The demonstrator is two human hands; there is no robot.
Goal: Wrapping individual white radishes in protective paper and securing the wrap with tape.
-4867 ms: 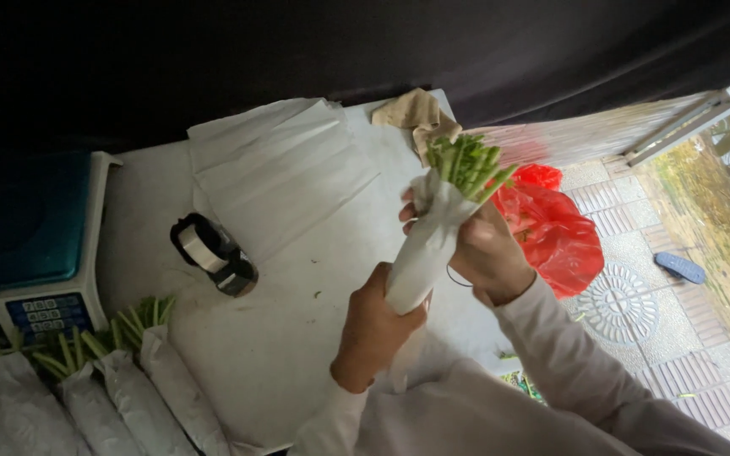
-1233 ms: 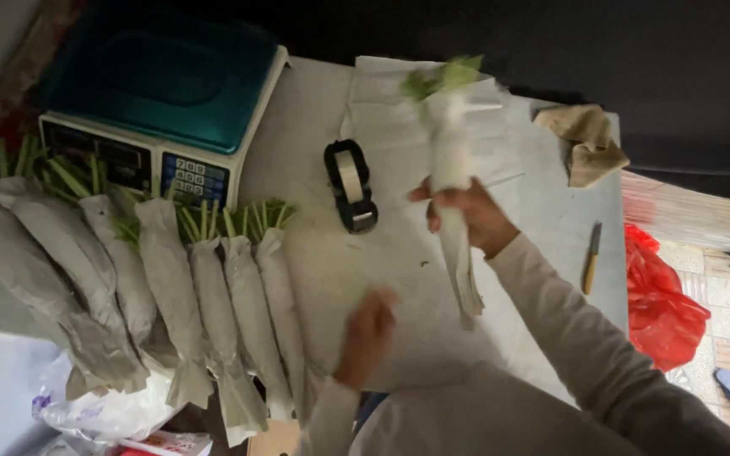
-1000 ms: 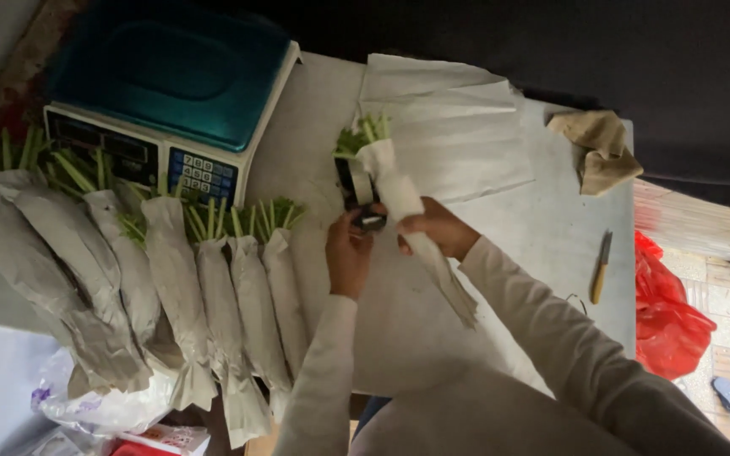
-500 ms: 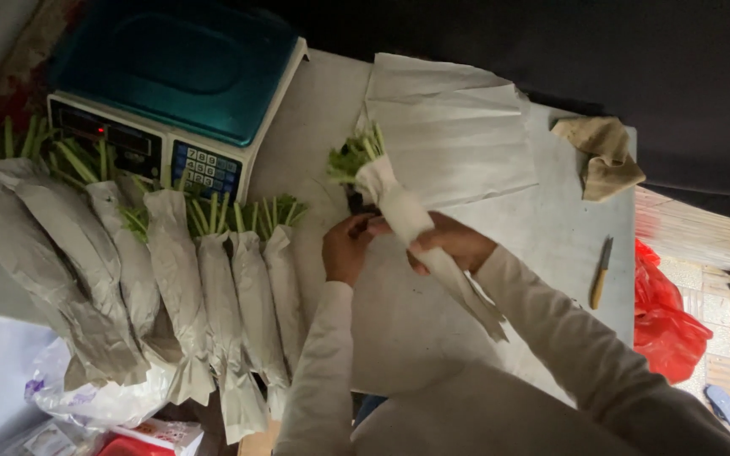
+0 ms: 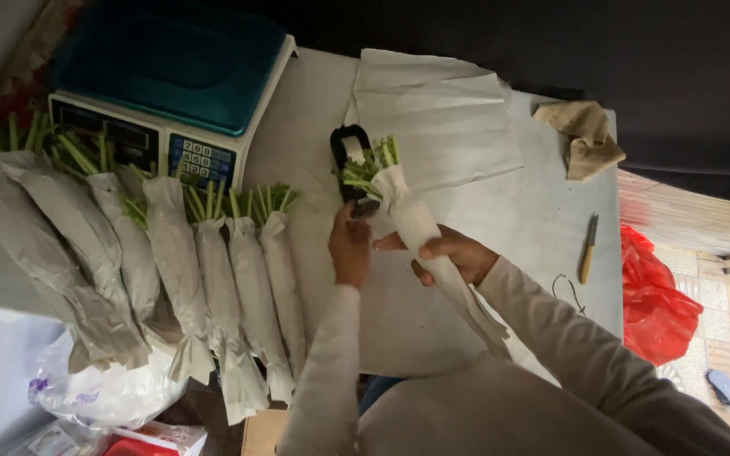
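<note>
The right hand (image 5: 454, 253) has its fingers (image 5: 434, 250) wrapped around the paper-wrapped bundle (image 5: 416, 228) at mid-length, above the desk (image 5: 500, 219) centre. The left hand (image 5: 350, 247) fingers close on the black tape dispenser (image 5: 350, 160) beside the bundle's green tops.

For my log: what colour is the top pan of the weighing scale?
Teal, a dark blue-green; the weighing scale shows in the head view, at the table's far left.

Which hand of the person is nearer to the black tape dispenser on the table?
Left. The left hand is just below the black tape dispenser, fingers reaching its lower end. The right hand is farther to the side, wrapped around the paper-wrapped bundle of greens.
</note>
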